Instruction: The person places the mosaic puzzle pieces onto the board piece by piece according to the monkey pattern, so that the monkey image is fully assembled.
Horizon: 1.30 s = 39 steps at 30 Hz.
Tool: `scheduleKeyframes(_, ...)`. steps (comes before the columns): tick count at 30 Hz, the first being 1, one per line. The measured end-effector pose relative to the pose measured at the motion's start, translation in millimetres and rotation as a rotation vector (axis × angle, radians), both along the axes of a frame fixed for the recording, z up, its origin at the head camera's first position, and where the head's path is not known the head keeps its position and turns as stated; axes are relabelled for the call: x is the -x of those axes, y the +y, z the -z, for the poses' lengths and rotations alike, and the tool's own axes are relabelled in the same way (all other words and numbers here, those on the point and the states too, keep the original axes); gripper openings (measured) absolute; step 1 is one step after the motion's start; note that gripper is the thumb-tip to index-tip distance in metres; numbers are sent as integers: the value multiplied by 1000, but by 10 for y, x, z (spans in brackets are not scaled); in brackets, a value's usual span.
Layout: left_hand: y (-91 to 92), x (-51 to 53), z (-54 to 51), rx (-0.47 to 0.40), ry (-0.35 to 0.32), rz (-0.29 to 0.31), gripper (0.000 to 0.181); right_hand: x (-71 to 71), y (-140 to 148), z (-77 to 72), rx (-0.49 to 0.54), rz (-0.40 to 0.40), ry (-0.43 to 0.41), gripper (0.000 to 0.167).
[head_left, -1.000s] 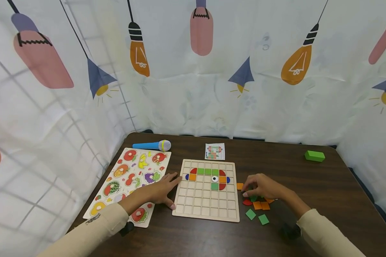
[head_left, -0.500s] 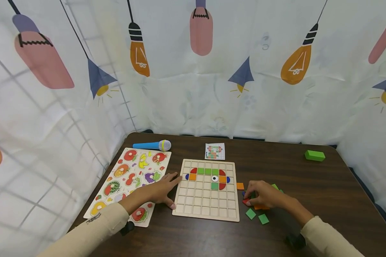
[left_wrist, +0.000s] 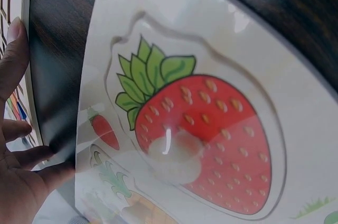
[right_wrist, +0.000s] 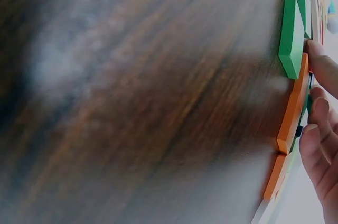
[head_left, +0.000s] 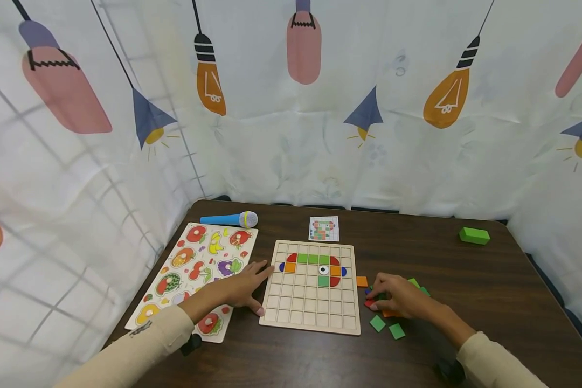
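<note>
In the head view my left hand [head_left: 244, 285] lies with fingers spread, thumb and fingertips at the left edge of the wooden grid board [head_left: 291, 318]. The board's upper rows hold red, green, orange and blue pieces and an eye tile [head_left: 324, 270]. My right hand [head_left: 395, 293] is over a small pile of pieces right of the board, thumb and fingertips pinching a red piece [head_left: 369, 303] low on the table. Its fingers hide much of the pile. Orange tiles [right_wrist: 293, 113] and green tiles [right_wrist: 291, 39] show beside the fingers in the right wrist view.
A fruit puzzle board [head_left: 179, 258] lies under my left forearm. Behind are a toy microphone [head_left: 228, 220] and a pattern card [head_left: 324, 229]. A green block [head_left: 474, 235] stands far right. Two loose green tiles [head_left: 377, 323] lie before the pile; an orange tile [head_left: 362, 281] is beside the board.
My right hand has shifted slightly right and toward me over the pile, its thumb and fingers closing at the red piece. Green tiles behind it have come into sight. My left hand stays put.
</note>
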<state>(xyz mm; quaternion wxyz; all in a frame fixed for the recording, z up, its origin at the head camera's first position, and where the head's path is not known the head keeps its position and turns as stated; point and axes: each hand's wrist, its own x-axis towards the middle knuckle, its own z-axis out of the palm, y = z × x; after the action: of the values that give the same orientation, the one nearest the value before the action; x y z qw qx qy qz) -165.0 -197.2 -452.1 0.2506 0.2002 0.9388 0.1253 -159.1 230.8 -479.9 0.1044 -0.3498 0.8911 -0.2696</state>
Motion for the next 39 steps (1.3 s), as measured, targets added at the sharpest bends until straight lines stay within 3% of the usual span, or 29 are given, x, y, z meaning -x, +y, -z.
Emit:
scheduleKeyframes(14, -4, -6, -8, -10, 7, 2, 106, -10, 4, 56, -6, 23, 86, 17)
scheduleKeyframes(26, -20, 0, 5, -10, 7, 14, 107, -11, -58, 22, -61, 12, 40, 12)
scheduleKeyframes(30, -14, 2, 6, -5, 8, 12, 108, -8, -93, -4, -29, 15, 11, 9)
scheduleKeyframes(39, -4, -5, -2, -8, 7, 6, 107, 95, -328, -174, 92, 34, -20, 25)
